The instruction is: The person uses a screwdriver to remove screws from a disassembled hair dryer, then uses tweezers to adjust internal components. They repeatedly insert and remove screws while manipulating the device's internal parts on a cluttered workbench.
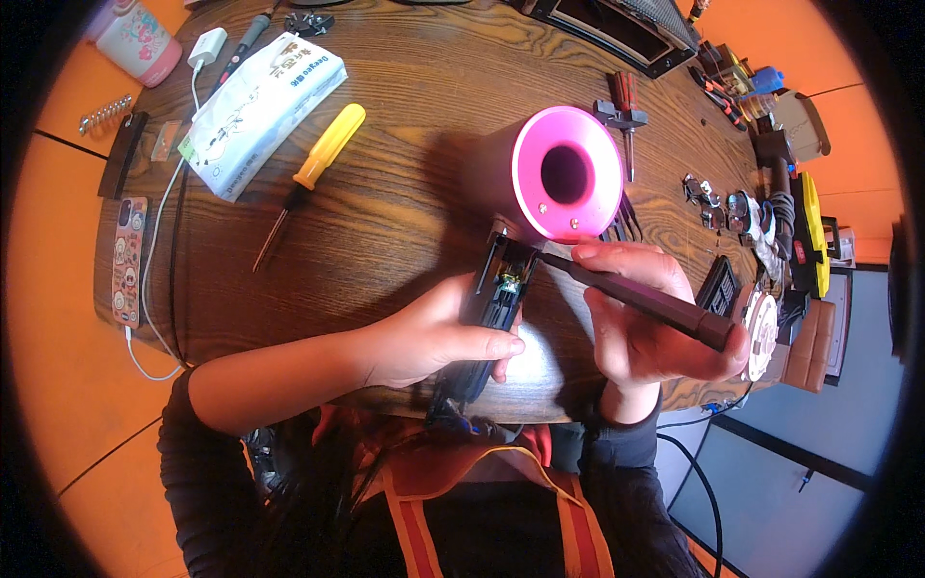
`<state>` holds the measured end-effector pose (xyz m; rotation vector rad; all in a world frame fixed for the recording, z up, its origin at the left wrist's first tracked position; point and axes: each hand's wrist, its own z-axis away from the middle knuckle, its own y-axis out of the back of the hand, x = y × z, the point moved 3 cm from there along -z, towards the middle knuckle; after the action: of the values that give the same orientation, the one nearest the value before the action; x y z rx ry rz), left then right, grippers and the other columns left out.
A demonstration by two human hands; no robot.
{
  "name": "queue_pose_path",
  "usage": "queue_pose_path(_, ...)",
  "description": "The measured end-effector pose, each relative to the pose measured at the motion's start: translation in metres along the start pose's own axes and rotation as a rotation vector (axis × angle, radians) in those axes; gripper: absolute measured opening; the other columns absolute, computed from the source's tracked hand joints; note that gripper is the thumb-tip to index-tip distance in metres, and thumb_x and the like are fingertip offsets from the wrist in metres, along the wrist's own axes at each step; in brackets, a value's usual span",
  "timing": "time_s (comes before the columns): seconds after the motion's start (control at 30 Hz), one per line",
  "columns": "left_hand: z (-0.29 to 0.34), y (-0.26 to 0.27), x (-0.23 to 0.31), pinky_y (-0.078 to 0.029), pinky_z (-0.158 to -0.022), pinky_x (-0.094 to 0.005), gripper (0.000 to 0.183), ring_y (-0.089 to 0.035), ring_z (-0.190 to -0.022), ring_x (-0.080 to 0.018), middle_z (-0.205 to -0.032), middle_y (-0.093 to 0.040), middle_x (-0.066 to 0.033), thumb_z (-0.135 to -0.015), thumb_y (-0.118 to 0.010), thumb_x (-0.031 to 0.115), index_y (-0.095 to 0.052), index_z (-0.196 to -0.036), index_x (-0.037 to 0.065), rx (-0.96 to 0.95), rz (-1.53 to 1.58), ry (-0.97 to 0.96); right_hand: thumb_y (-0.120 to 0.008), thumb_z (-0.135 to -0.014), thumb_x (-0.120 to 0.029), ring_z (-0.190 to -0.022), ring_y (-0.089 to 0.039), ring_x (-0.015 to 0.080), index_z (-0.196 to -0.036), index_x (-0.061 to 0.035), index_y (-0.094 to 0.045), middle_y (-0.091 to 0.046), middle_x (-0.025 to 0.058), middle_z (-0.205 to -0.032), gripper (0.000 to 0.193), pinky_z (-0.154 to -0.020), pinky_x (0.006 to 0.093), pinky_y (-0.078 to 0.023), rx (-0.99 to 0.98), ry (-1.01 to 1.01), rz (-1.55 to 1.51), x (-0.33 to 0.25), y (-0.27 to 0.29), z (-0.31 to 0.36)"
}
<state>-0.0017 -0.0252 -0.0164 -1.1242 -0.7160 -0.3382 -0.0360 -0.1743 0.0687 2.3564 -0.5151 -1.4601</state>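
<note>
My left hand (pixel 434 342) is wrapped round the opened black handle (pixel 493 313) of a hair dryer, thumb across it. Small circuit parts show inside its upper end. Between the fingers of my right hand (pixel 641 323) is a dark screwdriver (pixel 655 306), its tip touching or very close to the handle's upper right edge. Just beyond the handle lies the hair dryer head (pixel 590 154), with a bright pink ring and a round dark hole facing me. Whether head and handle are joined, I cannot tell.
A yellow screwdriver (pixel 330 144) and a white tissue pack (pixel 260 111) lie to the left. Farther left are a phone (pixel 128 260) with a charging cable and a patterned cup (pixel 140 43). Tools and small metal parts (pixel 708 200) crowd the right edge.
</note>
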Motion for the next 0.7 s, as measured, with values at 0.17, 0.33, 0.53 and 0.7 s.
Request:
queue_pose_path(0.17,0.000,0.002,0.001,-0.047,-0.065,-0.0304,0.022,-0.056,-0.068,-0.0141,-0.075,-0.053,-0.0043,-0.078,-0.062,0.011,-0.047,-0.093,0.005,0.045,0.033,-0.020,-0.057,-0.075,0.003,-0.083,-0.059,0.0268,-0.115,-0.0058,-0.034,-0.058,0.0215,-0.095,0.047,-0.071,0.0302,-0.050,0.141,-0.020,-0.186,0.004,-0.003,0.003)
queue_pose_path(0.33,-0.002,0.001,0.001,-0.047,-0.065,-0.0297,0.024,-0.057,-0.068,-0.0146,-0.076,-0.053,-0.0049,-0.078,-0.063,0.007,-0.045,-0.093,0.004,0.044,0.065,-0.023,-0.058,-0.074,0.006,-0.081,-0.061,0.0275,-0.118,-0.0096,-0.030,-0.058,0.0229,-0.093,0.054,-0.068,0.0313,-0.051,0.320,0.083,-0.148,0.001,-0.006,0.005)
queue_pose_path(0.53,-0.002,0.001,-0.001,-0.047,-0.064,-0.0291,0.024,-0.057,-0.068,-0.0141,-0.077,-0.053,-0.0045,-0.078,-0.062,0.005,-0.045,-0.094,0.004,0.065,0.073,-0.017,-0.060,-0.073,0.009,-0.079,-0.062,0.0283,-0.121,-0.0142,-0.025,-0.058,0.0246,-0.092,0.063,-0.066,0.0327,-0.052,0.433,0.247,0.013,0.002,-0.017,0.010)
queue_pose_path(0.7,-0.001,0.001,-0.002,-0.047,-0.065,-0.0300,0.024,-0.057,-0.068,-0.0148,-0.077,-0.053,-0.0049,-0.078,-0.063,0.005,-0.045,-0.094,0.004,0.069,0.089,-0.015,-0.061,-0.073,0.011,-0.077,-0.063,0.0289,-0.124,-0.0179,-0.020,-0.059,0.0261,-0.091,0.071,-0.063,0.0339,-0.053,0.450,0.359,0.105,0.003,-0.025,0.009)
